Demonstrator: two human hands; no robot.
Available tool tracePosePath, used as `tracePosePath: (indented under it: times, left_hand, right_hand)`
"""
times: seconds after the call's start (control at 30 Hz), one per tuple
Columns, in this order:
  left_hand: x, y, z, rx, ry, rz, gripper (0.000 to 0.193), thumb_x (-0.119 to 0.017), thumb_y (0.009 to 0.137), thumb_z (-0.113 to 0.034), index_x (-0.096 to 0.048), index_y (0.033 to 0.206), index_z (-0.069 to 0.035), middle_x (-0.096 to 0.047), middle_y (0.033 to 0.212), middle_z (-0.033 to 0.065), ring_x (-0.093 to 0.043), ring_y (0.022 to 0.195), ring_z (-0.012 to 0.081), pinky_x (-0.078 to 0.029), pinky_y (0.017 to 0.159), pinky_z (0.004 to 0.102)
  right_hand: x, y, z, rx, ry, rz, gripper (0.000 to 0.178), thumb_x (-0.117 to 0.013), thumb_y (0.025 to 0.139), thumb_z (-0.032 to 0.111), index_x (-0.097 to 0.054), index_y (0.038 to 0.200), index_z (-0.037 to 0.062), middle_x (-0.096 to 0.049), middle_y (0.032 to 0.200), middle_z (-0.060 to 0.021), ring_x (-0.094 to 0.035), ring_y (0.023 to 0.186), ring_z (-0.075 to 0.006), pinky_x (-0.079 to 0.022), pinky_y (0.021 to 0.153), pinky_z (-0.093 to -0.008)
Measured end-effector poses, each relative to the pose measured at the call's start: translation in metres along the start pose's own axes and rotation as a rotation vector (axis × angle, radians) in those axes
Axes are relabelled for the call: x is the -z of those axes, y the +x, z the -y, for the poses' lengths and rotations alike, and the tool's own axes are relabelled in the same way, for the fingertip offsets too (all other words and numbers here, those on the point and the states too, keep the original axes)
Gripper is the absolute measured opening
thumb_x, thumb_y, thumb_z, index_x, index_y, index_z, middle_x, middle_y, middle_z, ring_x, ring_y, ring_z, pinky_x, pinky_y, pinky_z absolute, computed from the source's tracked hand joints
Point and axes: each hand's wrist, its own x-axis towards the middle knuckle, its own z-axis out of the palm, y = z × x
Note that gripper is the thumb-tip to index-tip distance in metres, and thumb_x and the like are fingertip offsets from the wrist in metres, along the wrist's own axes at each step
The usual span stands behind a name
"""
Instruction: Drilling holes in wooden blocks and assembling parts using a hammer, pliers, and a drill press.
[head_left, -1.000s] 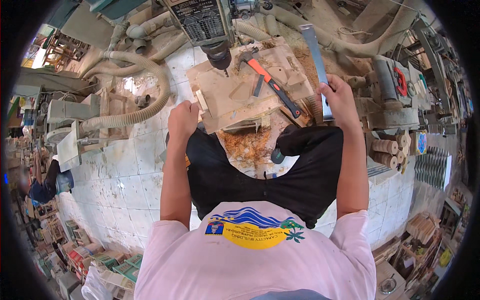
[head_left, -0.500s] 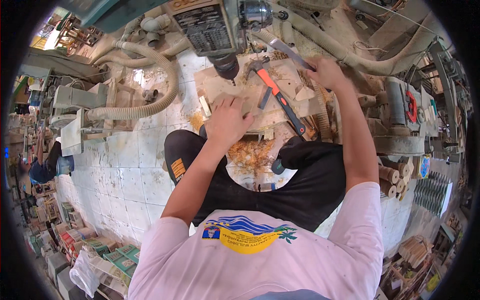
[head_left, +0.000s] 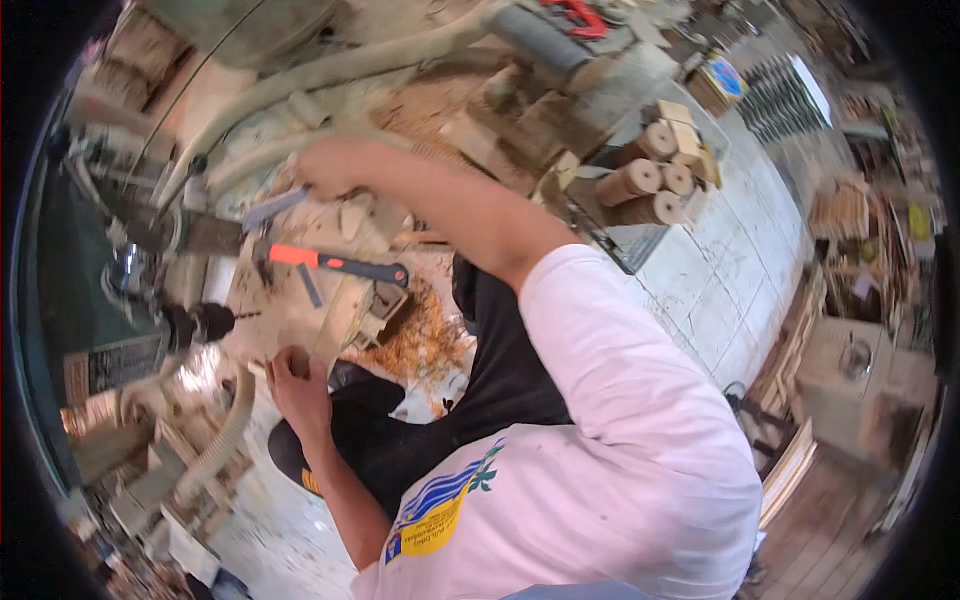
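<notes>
Head view: the right hand (head_left: 332, 165) is blurry, but its fingers are wrapped around one end of a flat metal bar (head_left: 274, 209); the bar sticks out toward the left, over the far part of a dusty wooden board (head_left: 285, 318), and its free end is near the head of a hammer (head_left: 342, 265); I cannot tell if the two touch. The left hand (head_left: 299, 385) is at the near left edge of the board, with its fingers bent and its thumb close to them; I cannot tell if it pinches anything.

The hammer lies on the board; its handle is bright orange near the head and black with a bit of orange at the other end; a short dark strip (head_left: 310, 286) lies just beside it, and some flat wood pieces (head_left: 354, 214) lie on its far side; orange-brown wood shavings (head_left: 428, 322) are heaped next to the board, by the person's black trousers (head_left: 512, 352).

A drill chuck (head_left: 212, 322) with a thin bit is to the left of the board; a fat dusty hose (head_left: 340, 78) bends along behind the right hand; off to the right, round brown rolls (head_left: 628, 183) are stacked near white floor tiles (head_left: 748, 212).
</notes>
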Motion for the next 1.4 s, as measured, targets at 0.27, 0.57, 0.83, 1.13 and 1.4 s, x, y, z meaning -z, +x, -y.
tracePosePath:
  times: [0.27,0.57,0.83,1.13,1.4]
  left_hand:
    - [-0.008,-0.004,0.004,-0.038,0.042,0.028,0.058,-0.076,0.087,-0.023,-0.057,0.135,0.003,-0.062,0.125,0.0249,-0.06,0.117,0.0427,-0.048,0.101,0.0483]
    - [0.009,0.002,0.012,0.04,-0.101,0.064,0.053,-0.072,0.091,-0.02,-0.057,0.137,0.002,-0.067,0.119,0.0202,-0.067,0.101,0.0352,-0.052,0.09,0.0464]
    - [0.004,-0.01,0.039,-0.192,-0.048,0.002,0.054,-0.071,0.089,-0.022,-0.058,0.135,0.005,-0.065,0.123,0.0248,-0.063,0.114,0.0405,-0.049,0.1,0.0471]
    - [0.009,-0.01,0.005,-0.028,-0.109,-0.047,0.046,-0.076,0.083,-0.026,-0.068,0.12,0.0,-0.068,0.113,0.0194,-0.066,0.107,0.0395,-0.053,0.095,0.0476]
    - [0.017,-0.02,0.005,0.06,0.023,-0.037,0.046,-0.077,0.081,-0.026,-0.068,0.12,-0.005,-0.068,0.115,0.0148,-0.065,0.108,0.0368,-0.052,0.095,0.048]
  right_hand:
    - [0.078,-0.059,0.063,0.018,0.066,-0.421,0.026,-0.067,0.089,0.029,-0.075,0.105,0.0101,-0.072,0.098,-0.0138,-0.071,0.093,-0.0366,-0.058,0.08,-0.0506]
    - [0.202,-0.427,0.019,-0.759,-0.129,-1.443,0.02,-0.067,0.099,0.011,-0.074,0.116,0.0026,-0.076,0.1,-0.0066,-0.069,0.089,-0.0125,-0.054,0.083,-0.026]
    - [0.091,-0.55,-0.112,-0.939,0.377,-0.635,0.049,-0.067,0.095,0.006,-0.056,0.142,-0.0042,-0.065,0.136,-0.0185,-0.066,0.117,-0.0273,-0.053,0.1,-0.0386]
    - [0.107,-0.56,-0.12,-0.954,-0.085,-0.602,0.037,-0.064,0.094,0.026,-0.071,0.121,0.0008,-0.072,0.1,-0.0122,-0.067,0.091,-0.0244,-0.053,0.082,-0.0376]
    - [0.125,-0.574,-0.066,-0.121,1.604,-1.073,0.036,-0.055,0.105,0.02,-0.058,0.133,-0.002,-0.06,0.123,-0.011,-0.059,0.107,-0.0238,-0.048,0.095,-0.0393]
